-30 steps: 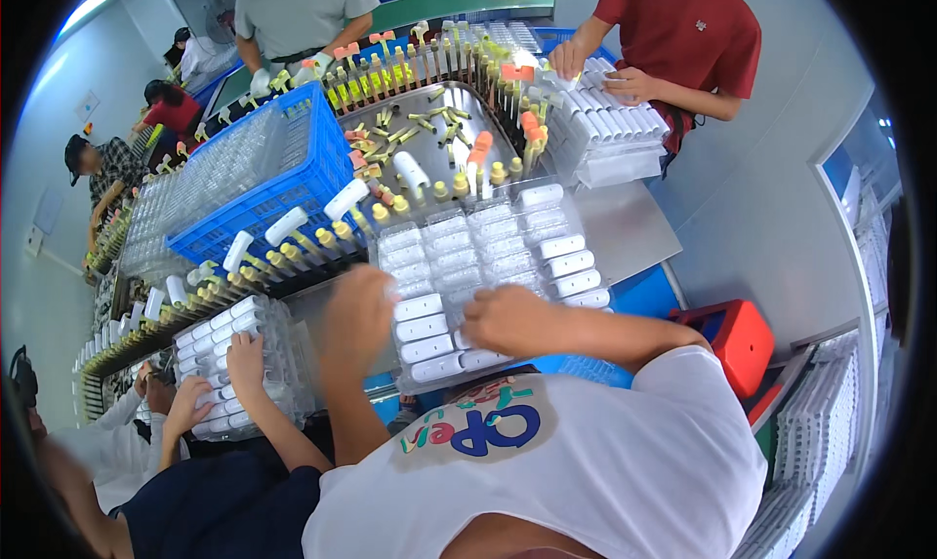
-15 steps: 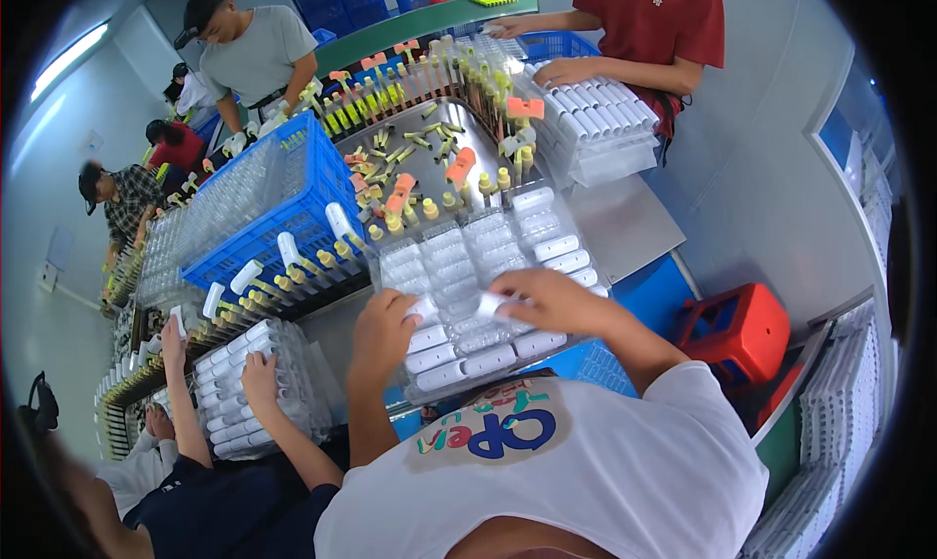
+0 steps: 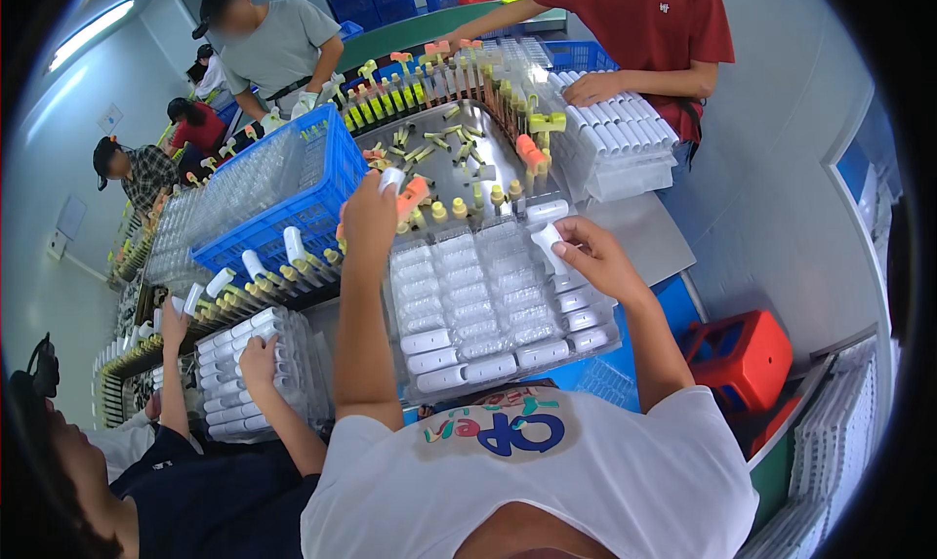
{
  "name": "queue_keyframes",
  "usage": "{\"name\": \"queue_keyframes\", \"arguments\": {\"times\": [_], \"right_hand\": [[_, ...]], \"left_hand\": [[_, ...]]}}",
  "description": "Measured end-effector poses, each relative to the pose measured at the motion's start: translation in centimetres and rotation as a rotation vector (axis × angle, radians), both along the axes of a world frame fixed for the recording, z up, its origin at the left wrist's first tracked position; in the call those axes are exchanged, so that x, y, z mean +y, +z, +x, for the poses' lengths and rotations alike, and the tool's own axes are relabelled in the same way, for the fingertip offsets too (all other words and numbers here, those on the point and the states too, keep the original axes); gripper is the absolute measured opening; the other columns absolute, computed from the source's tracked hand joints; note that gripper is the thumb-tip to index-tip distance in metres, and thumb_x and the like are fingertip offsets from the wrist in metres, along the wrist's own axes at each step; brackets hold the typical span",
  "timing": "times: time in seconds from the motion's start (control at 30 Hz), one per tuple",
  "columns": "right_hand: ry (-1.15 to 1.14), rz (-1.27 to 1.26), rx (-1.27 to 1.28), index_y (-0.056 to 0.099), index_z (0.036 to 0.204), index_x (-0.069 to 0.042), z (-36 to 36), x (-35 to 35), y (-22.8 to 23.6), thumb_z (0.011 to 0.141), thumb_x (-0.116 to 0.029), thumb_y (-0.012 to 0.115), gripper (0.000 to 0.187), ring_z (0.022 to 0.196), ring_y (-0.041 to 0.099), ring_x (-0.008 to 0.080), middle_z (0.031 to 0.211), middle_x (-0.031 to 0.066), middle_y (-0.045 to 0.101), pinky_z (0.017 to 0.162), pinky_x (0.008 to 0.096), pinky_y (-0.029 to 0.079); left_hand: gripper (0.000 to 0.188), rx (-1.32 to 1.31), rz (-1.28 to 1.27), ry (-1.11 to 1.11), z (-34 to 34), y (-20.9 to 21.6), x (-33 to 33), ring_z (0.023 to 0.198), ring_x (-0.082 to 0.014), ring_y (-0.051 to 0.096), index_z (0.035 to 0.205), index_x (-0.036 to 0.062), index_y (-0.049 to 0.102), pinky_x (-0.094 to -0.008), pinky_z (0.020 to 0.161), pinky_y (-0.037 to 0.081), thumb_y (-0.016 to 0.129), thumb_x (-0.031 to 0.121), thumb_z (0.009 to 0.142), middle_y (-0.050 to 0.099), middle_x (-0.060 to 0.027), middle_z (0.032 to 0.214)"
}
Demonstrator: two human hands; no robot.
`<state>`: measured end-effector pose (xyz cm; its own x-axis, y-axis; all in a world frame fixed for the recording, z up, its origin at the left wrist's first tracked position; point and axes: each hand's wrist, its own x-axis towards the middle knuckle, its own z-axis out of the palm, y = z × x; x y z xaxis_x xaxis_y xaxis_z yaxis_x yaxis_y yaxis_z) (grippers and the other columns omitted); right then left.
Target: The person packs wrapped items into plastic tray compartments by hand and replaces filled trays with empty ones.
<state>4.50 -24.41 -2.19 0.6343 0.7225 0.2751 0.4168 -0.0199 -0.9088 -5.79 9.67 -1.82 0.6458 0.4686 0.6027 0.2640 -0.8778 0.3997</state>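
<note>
Looking down in the head view, we find our right hand [image 3: 590, 254] over the far right corner of the clear tray [image 3: 463, 291], thumb and fingers pinched together on a white piece [image 3: 552, 248], which tilts in front of the fingertips, above the tray's right column. Our left hand [image 3: 371, 216] reaches past the tray's far left corner, fingers curled, with a second white piece [image 3: 391, 179] at their tips; the grip is hidden, so we cannot tell whether it has hold. Seated pieces [image 3: 490, 368] line the tray's near edge; a blue crate [image 3: 345, 159] stands beyond its left side.
</note>
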Motion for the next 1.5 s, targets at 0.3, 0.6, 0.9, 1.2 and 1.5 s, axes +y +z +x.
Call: {"name": "queue_keyframes", "arguments": {"times": [0.3, 0.6, 0.9, 1.2, 1.5], "right_hand": [[-0.017, -0.096, -0.628, 0.065, 0.108, -0.009, 5.1, 18.1, 1.8, 0.088, -0.024, 0.061, 0.025, 0.086, 0.064, 0.0353, 0.094, 0.0155, 0.067, 0.075, 0.0451, 0.051], [-0.087, -0.046, -0.875, 0.062, 0.104, -0.009, -0.5, 26.3, -4.4, 0.088, -0.025, 0.060, 0.023, 0.093, 0.061, 0.0325, 0.092, 0.0134, 0.065, 0.077, 0.0437, 0.052], [0.487, -0.589, -0.876, 0.063, 0.080, -0.007, -7.0, 5.9, -0.2, 0.083, -0.025, 0.063, 0.019, 0.083, 0.061, 0.0304, 0.084, 0.0103, 0.060, 0.064, 0.0440, 0.052], [0.317, -0.473, -0.892, 0.066, 0.085, -0.010, -9.6, -2.2, -1.0, 0.072, -0.023, 0.072, 0.019, 0.092, 0.056, 0.0229, 0.095, 0.0051, 0.053, 0.073, 0.0342, 0.050], [0.324, -0.455, -0.397, 0.061, 0.110, -0.004, -6.7, -4.2, 0.5, 0.080, -0.018, 0.072, 0.035, 0.095, 0.061, 0.0265, 0.100, 0.0099, 0.061, 0.080, 0.0361, 0.051]], "left_hand": [[0.028, -0.165, -0.434, -0.023, -7.1, -1.7, -2.5, 0.076, -0.0214, 0.066, 0.108, -0.0025, 0.060, -0.0346, 0.069, 0.050, 0.058, 0.022, 0.094, 0.068, -0.0136, 0.091], [0.030, -0.221, -0.440, 0.056, -12.1, -2.3, -1.9, 0.082, -0.0201, 0.066, 0.114, -0.0016, 0.059, -0.0317, 0.074, 0.051, 0.057, 0.023, 0.096, 0.068, -0.0141, 0.094], [0.025, -0.179, -0.472, -0.254, -6.4, 0.2, -4.3, 0.077, -0.0153, 0.064, 0.112, -0.0020, 0.059, -0.0299, 0.069, 0.050, 0.057, 0.017, 0.095, 0.067, -0.0120, 0.088], [0.027, 0.032, -0.308, -0.116, 5.3, -0.7, 0.5, 0.079, -0.0391, 0.065, 0.097, -0.0003, 0.062, -0.0452, 0.068, 0.051, 0.060, 0.025, 0.089, 0.067, -0.0222, 0.085], [0.025, 0.098, 0.119, -0.156, 1.6, -4.6, 1.7, 0.094, -0.0400, 0.060, 0.113, 0.0017, 0.059, -0.0469, 0.077, 0.048, 0.052, 0.017, 0.094, 0.062, -0.0201, 0.103]]}}
